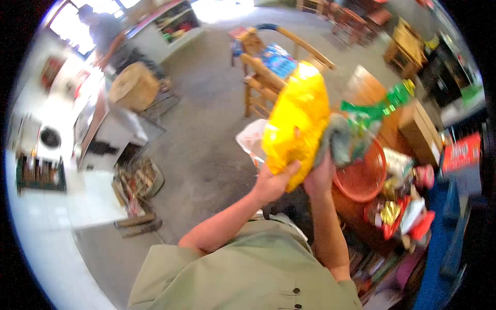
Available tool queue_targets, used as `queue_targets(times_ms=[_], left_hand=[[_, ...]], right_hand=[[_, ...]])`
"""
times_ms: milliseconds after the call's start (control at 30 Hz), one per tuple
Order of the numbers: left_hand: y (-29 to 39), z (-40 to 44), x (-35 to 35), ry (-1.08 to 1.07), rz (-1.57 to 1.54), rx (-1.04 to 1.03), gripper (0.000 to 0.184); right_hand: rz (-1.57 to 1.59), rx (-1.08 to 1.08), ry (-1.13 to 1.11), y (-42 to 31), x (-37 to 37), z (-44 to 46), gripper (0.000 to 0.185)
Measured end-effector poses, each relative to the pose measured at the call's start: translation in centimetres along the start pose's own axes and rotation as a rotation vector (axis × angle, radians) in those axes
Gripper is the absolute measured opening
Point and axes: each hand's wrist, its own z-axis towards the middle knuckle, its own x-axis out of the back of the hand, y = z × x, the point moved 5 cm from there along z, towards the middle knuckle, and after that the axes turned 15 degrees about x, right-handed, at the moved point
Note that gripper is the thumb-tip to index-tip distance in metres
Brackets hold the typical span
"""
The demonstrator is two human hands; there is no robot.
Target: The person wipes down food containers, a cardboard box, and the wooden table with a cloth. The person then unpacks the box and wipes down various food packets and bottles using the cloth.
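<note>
A shiny yellow plastic packet (298, 116) is held up in front of me, its print too blurred to read. My left hand (276, 182) grips its lower left edge, thumb across the front. Against its lower right side is my right hand (321, 174), closed around a grey cloth (339, 140); the packet partly hides those fingers. Just right of the cloth, a green plastic bottle (397, 98) with a yellow-green cap is tilted over the wooden table (364, 82). Below it stands an orange-red plastic basket (361, 181).
A bamboo chair (253, 62) with a blue packet (278, 59) stands ahead. A white plastic bag (251, 138) hangs behind the yellow packet. To the right are a cardboard box (421, 132) and colourful wrappers (403, 214). Another person (111, 41) is by the counter at far left.
</note>
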Motion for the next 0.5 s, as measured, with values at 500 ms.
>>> queue_targets(times_ms=[500], left_hand=[[-1.5,3.0,-0.7,-0.018,0.584,-0.079,0.035]], right_hand=[[0.344,-0.041,0.226,-2.9,1.8,-4.0,0.041]])
